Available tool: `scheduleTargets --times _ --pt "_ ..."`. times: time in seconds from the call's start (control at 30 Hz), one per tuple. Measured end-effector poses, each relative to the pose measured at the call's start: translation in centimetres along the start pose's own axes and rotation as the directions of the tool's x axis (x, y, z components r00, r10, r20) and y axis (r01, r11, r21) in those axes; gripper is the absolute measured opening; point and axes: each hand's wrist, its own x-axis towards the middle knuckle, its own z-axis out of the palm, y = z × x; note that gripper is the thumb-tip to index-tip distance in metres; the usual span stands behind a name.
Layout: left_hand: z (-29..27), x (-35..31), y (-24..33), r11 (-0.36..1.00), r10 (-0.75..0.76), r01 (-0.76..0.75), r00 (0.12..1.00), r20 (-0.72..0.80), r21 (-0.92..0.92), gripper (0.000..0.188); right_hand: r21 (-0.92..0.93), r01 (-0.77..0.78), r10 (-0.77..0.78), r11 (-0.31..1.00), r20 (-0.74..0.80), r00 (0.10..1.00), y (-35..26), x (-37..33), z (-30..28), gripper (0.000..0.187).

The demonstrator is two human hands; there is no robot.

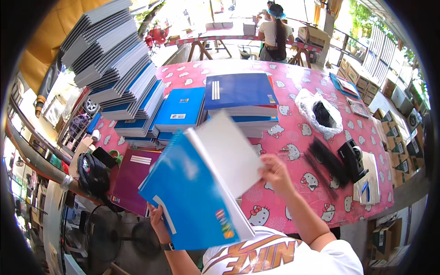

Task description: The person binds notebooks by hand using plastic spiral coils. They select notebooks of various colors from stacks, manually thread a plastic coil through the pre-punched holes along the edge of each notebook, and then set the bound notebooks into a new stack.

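Observation:
A blue-covered spiral notebook (190, 192) is held tilted in front of me, above the near edge of the table. My left hand (158, 222) grips its lower left edge, fingers partly hidden by the cover. My right hand (276, 174) pinches the edge of a white sheet (231, 149), which slants out from behind the blue cover and is slightly blurred. Whether the sheet is attached to the notebook I cannot tell. Beneath and to the left lies a purple notebook (133, 178), partly covered by the blue one.
Tall stacks of spiral notebooks (114, 59) stand at left, beside lower blue (181, 107) and dark blue (240, 89) piles. On the pink tablecloth (293, 192) at right are black binding coils (327, 162), a white plastic bag (318, 112) and a black desk tool (352, 160). A person (275, 34) sits beyond.

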Motion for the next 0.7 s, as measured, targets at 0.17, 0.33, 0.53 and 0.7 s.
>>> scheduleTargets --times 0.17,0.33,0.53,0.7 --pt "-3.1 1.1 -3.6 0.908 -0.087 0.079 0.996 0.0 0.412 0.039 0.178 -0.354 0.346 0.918 0.079 0.935 4.0 -3.6 -0.7 0.029" --pt "-1.8 1.0 -6.1 0.865 -0.101 0.101 0.995 -0.026 0.491 0.04 -0.017 -0.425 0.425 0.905 0.085 0.901 4.1 -3.7 -1.0 0.028" --pt "3.2 2.4 -1.7 0.656 0.084 -0.251 0.962 0.261 0.712 0.038 -0.023 -0.154 0.155 0.988 0.234 0.96 1.9 -2.8 -0.4 0.026" --pt "6.4 4.9 0.9 0.797 0.129 -0.334 0.908 0.398 0.504 0.034 -0.211 0.119 -0.092 0.97 0.135 0.987 2.0 -2.6 0.0 0.015"
